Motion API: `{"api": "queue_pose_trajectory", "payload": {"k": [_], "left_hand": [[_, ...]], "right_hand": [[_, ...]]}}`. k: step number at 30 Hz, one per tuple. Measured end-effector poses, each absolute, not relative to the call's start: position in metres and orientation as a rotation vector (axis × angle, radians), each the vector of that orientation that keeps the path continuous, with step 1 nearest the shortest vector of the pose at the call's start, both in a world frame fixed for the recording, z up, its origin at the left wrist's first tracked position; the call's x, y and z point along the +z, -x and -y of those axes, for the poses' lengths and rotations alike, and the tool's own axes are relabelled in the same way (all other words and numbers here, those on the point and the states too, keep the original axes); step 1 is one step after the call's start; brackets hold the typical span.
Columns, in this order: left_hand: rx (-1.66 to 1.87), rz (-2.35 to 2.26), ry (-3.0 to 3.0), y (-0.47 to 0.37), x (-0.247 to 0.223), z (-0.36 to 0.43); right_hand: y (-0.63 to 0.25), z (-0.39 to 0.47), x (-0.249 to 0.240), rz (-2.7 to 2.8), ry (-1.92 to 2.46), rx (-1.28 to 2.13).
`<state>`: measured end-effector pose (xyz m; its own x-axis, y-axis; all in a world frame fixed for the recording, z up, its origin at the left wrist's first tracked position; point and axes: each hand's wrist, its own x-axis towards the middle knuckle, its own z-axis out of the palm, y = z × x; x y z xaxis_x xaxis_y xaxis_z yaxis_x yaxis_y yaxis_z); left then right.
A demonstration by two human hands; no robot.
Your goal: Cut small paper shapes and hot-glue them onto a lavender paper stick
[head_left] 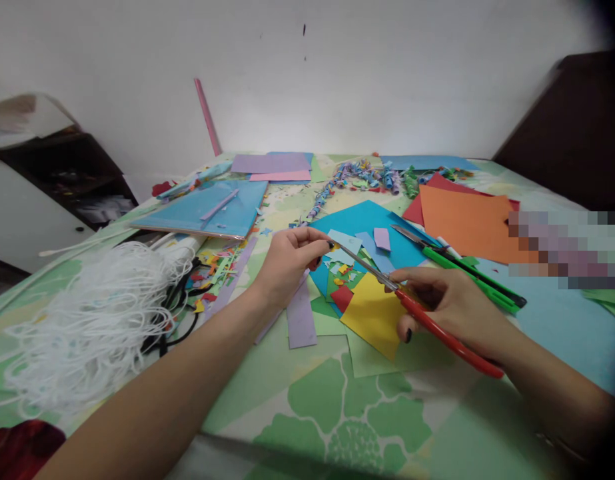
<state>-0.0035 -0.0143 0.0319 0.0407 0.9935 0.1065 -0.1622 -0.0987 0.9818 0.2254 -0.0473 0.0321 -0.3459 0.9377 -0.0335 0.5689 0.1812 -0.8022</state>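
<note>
Head view: towards four o'clock, the right hand (pixel 454 303) has its grip wrapped round red-handled scissors (pixel 411 305) above yellow paper (pixel 368 317). At centre, the left hand (pixel 288 261) has its grip pressed together beside the blade tips, any pinched scrap indistinct. White cord (pixel 97 320) covers the desk (pixel 247 407) at eight.

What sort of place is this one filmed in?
Probably a room in a home, used as a craft space: there's a floral tablecloth, a heap of white cord, and scissors in the right hand.
</note>
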Motion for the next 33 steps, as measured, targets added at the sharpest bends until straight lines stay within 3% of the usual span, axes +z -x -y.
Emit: {"api": "queue_pose_trajectory", "payload": {"k": [26,29,33], "left_hand": [[1.32,-0.969,-1.138,0.004,0.0329,0.0146],[1.321,-0.97,-1.14,0.0041,0.0332,0.0144],[1.304,-0.977,-1.118,0.0027,0.0346,0.0161]], "right_hand": [[-0.2257,0.0471,0.0324,2.028,1.426,0.97],[-0.2261,0.0453,0.0329,2.057,1.496,0.811],[-0.2295,0.039,0.0319,2.062,1.706,0.343]]}}
